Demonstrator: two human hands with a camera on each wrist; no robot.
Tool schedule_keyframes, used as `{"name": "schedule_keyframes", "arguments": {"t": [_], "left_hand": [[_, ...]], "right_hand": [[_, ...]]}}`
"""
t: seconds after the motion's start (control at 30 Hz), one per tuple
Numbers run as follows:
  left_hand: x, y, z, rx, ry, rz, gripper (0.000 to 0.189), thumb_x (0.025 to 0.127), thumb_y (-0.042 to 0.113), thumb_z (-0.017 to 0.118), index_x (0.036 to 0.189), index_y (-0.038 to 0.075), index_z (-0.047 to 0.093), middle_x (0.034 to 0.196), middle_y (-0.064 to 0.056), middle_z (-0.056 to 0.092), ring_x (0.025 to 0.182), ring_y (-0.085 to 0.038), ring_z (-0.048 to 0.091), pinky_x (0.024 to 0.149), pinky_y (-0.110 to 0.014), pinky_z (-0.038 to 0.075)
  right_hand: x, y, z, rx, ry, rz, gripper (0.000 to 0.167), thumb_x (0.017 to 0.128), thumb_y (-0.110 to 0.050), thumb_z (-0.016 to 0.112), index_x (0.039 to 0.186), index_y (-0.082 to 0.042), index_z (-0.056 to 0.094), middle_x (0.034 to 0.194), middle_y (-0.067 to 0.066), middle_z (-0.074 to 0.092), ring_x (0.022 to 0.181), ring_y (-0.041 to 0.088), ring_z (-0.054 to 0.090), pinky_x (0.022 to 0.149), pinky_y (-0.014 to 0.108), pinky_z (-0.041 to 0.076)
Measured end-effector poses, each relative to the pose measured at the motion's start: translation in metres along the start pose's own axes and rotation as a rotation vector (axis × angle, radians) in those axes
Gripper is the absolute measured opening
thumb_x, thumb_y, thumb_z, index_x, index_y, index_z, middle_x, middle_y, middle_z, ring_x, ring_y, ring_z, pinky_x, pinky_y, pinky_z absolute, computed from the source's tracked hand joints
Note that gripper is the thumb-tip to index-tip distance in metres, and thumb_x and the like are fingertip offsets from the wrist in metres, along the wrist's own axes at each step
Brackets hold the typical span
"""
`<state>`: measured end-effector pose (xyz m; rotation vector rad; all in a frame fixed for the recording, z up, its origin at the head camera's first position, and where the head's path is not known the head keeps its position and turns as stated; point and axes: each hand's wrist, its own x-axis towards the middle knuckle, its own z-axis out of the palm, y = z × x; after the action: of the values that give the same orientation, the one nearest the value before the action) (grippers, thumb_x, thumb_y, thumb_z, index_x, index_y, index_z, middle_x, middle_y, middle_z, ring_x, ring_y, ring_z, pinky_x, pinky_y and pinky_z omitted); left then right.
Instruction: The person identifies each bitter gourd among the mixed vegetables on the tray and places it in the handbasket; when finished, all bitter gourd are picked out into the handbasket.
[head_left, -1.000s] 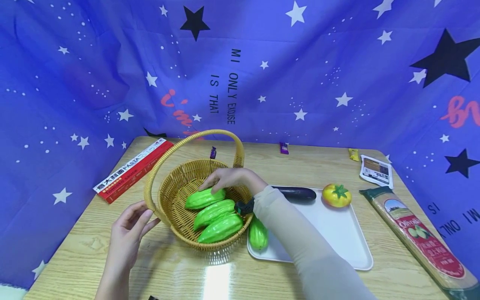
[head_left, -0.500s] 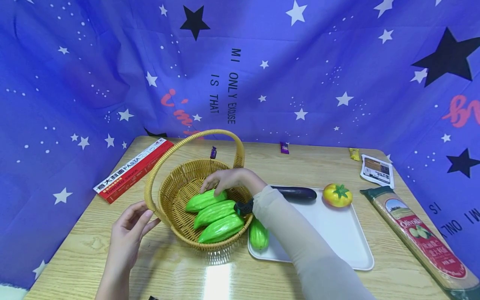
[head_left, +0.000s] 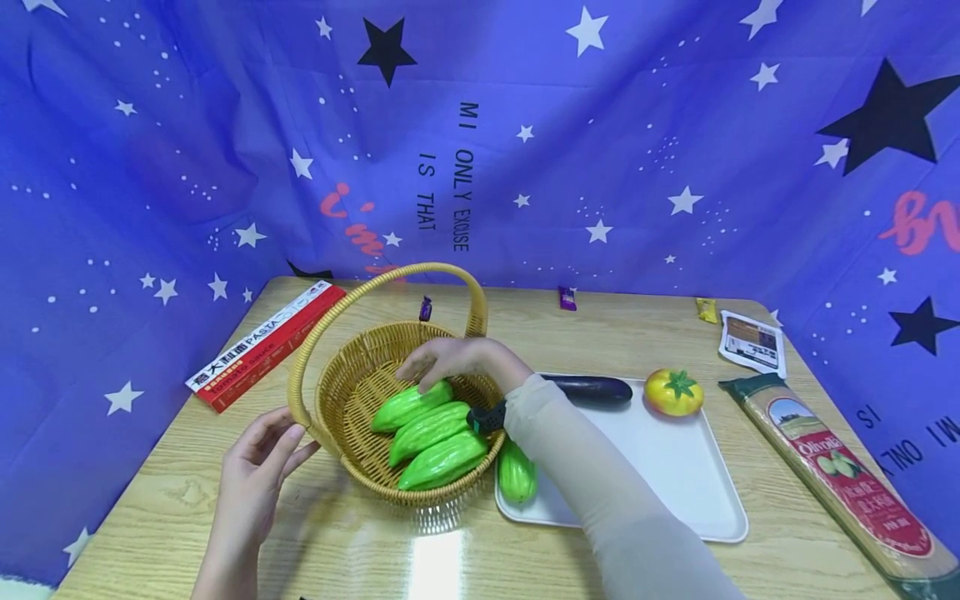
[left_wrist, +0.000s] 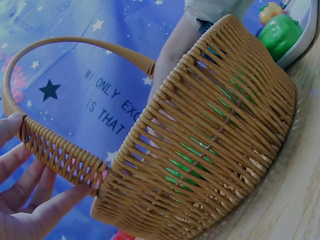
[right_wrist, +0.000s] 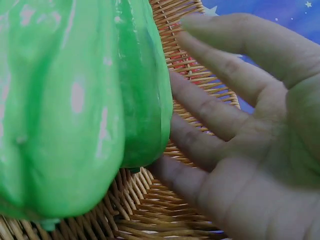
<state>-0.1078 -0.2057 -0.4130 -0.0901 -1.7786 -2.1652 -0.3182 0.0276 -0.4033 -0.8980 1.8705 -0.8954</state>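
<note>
A wicker basket (head_left: 363,417) with a tall handle (head_left: 300,358) stands on the table, holding three green ridged vegetables lying side by side. My left hand (head_left: 258,462) holds the base of the handle on the left side; in the left wrist view its fingers (left_wrist: 42,185) lie to both sides of the wicker. Inside the basket, my right hand (head_left: 457,358) is over the farthest green vegetable (head_left: 408,408), fingers loosely bent and spread. The right wrist view has that hand (right_wrist: 240,135) beside the green vegetables, thumb apart from them; some fingertips are hidden behind one.
Right of the basket, a white tray (head_left: 645,475) bears an eggplant (head_left: 596,389), a yellow-red tomato (head_left: 673,392) and another green vegetable (head_left: 517,472). A pasta box (head_left: 266,346) lies left, a spaghetti bag (head_left: 840,475) right. Small wrapped candies (head_left: 567,298) and a flat packet (head_left: 752,342) lie behind.
My right fingers have lifted slightly off the farthest green vegetable, which has tilted a little. My left hand stays at the handle. The head view has shifted slightly.
</note>
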Motion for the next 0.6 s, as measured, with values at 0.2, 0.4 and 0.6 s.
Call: {"name": "schedule_keyframes", "arguments": {"t": [0.2,0.4,0.6], "left_hand": [[-0.0003,0.0005,0.0002,0.005,0.001,-0.007,0.021,0.094,-0.005,0.049,0.111,-0.001,0.060,0.100,0.000,0.063,0.094,-0.007,0.063,0.080,-0.029,0.062],[-0.0004,0.0004,0.0004,-0.002,0.002,0.003,0.021,0.093,-0.006,0.049,0.110,0.000,0.060,0.100,0.000,0.064,0.094,-0.008,0.064,0.079,-0.028,0.062],[-0.0004,0.0006,0.0008,-0.003,-0.001,0.007,0.021,0.093,-0.007,0.049,0.109,0.000,0.060,0.100,0.001,0.064,0.094,-0.007,0.064,0.079,-0.028,0.062]], "right_hand": [[0.0009,-0.0012,-0.0006,0.043,0.036,-0.056,0.054,0.092,-0.009,0.060,0.141,-0.003,0.039,0.149,0.015,0.038,0.137,0.031,0.038,0.114,0.035,0.041],[0.0012,-0.0006,-0.0018,0.071,0.056,-0.071,0.055,0.092,-0.013,0.061,0.141,-0.006,0.039,0.150,0.014,0.037,0.136,0.033,0.038,0.115,0.038,0.040],[-0.0031,-0.0068,-0.0033,0.088,0.093,-0.097,0.055,0.091,-0.015,0.062,0.141,-0.008,0.040,0.149,0.013,0.038,0.137,0.033,0.036,0.115,0.038,0.040]]}}
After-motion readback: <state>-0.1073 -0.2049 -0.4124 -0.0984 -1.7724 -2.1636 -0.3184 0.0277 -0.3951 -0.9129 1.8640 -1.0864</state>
